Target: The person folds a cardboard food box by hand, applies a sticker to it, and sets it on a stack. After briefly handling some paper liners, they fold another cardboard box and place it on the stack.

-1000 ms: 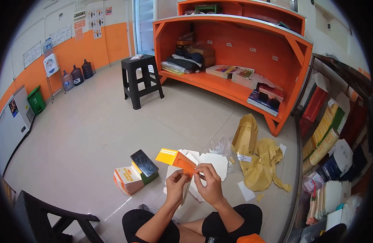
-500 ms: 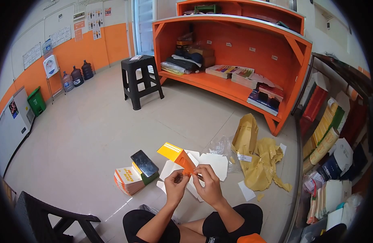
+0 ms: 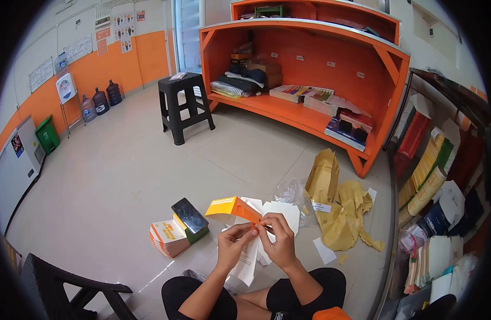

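Note:
An orange and yellow folded card piece (image 3: pixel 236 207) is held up over the floor, its yellow end pointing left. My left hand (image 3: pixel 236 242) pinches its lower edge, and my right hand (image 3: pixel 277 237) grips the right end, thumbs close together. White card sheets (image 3: pixel 283 213) lie behind and under the hands, and a white printed flap (image 3: pixel 244 265) hangs below them. To the left, a stack of orange and white printed cards (image 3: pixel 169 236) stands beside a green and yellow box, with a dark phone (image 3: pixel 190 215) resting on top.
Torn brown paper (image 3: pixel 341 218) and clear plastic (image 3: pixel 292 193) lie on the right. A black stool (image 3: pixel 186 106) stands ahead, another (image 3: pixel 69 282) at lower left. An orange shelf unit (image 3: pixel 288 120) holds books. More books and folders (image 3: pixel 427 170) line the right side.
The orange and yellow piece has tipped lower and flatter, and its side has turned. The white printed flap now shows below my hands, which have shifted slightly.

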A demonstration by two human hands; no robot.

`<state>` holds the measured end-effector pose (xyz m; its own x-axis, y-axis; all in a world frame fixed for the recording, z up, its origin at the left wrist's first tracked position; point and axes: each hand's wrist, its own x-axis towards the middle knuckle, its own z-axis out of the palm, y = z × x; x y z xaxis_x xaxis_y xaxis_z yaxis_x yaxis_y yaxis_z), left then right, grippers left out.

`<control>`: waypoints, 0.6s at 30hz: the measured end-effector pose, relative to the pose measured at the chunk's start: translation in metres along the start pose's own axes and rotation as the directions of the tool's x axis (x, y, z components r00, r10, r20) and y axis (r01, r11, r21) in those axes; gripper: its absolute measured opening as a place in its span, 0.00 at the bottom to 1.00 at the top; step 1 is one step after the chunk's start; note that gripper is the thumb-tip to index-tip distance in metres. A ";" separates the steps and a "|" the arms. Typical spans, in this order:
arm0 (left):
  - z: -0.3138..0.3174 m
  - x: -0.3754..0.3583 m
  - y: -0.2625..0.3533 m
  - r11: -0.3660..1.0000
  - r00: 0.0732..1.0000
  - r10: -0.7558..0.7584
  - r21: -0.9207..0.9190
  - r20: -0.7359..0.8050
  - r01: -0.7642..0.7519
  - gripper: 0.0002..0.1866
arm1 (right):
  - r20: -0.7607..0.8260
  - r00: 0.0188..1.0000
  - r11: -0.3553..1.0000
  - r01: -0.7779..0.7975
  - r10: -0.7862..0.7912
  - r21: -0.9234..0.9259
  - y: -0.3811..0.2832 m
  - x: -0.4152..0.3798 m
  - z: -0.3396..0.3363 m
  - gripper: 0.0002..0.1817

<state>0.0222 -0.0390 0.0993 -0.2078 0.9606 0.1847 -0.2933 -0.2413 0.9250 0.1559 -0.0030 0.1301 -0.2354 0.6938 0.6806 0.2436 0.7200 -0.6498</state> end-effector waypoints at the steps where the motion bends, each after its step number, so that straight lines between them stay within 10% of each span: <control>1: -0.001 0.000 -0.001 1.000 1.000 0.005 -0.008 -0.005 -0.005 0.15 | -0.006 1.000 1.000 -0.004 0.004 -0.005 0.000 0.000 0.001 0.04; 13: 0.004 -0.001 -0.002 0.994 0.998 0.063 0.094 -0.029 -0.060 0.13 | 0.117 0.992 0.990 -0.053 0.038 0.133 -0.001 0.006 -0.017 0.08; 18: 0.003 -0.003 -0.008 0.957 0.974 0.226 0.188 0.003 -0.223 0.14 | 0.162 0.983 0.992 0.100 -0.086 -0.081 -0.006 0.000 -0.005 0.07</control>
<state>0.0277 -0.0401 0.0925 -0.2661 0.8815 0.3902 -0.0587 -0.4188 0.9062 0.1593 -0.0073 0.1352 -0.4044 0.6222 0.6703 0.2939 0.7825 -0.5490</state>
